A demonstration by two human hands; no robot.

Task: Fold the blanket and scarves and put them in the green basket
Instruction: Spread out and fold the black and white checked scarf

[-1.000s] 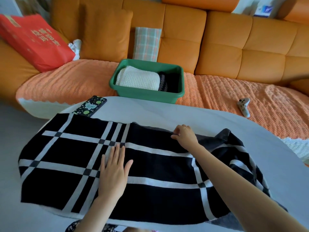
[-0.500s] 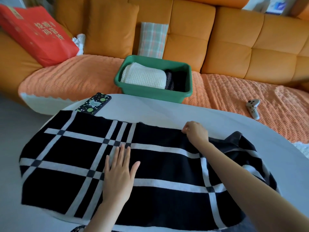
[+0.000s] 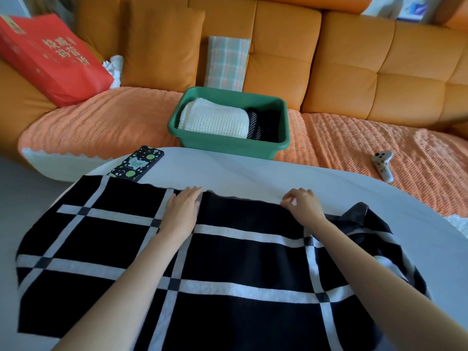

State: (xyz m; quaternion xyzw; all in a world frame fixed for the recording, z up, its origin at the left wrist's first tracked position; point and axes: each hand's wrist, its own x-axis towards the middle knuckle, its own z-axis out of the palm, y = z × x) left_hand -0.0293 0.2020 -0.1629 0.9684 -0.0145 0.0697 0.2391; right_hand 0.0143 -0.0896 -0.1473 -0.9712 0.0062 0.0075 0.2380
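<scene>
A black scarf with white checks (image 3: 228, 262) lies spread across the white round table (image 3: 278, 178). My left hand (image 3: 183, 209) rests flat on it, fingers reaching its far edge. My right hand (image 3: 301, 203) sits at the far edge further right, fingertips pinched at the hem. The scarf's right end (image 3: 359, 211) is rumpled, with a corner turned up. The green basket (image 3: 228, 145) stands on the sofa beyond the table. It holds a folded cream knit blanket (image 3: 215, 117) and a folded dark scarf (image 3: 263, 125).
A phone in a black spotted case (image 3: 136, 164) lies on the table's far left edge. A grey game controller (image 3: 383, 164) rests on the orange sofa cover at right. A red bag (image 3: 48, 57) and a checked cloth (image 3: 226, 63) lean on the sofa back.
My left hand slid forward from the middle of the scarf to its far edge. My right hand stayed at the far hem. The view tilted and moved closer.
</scene>
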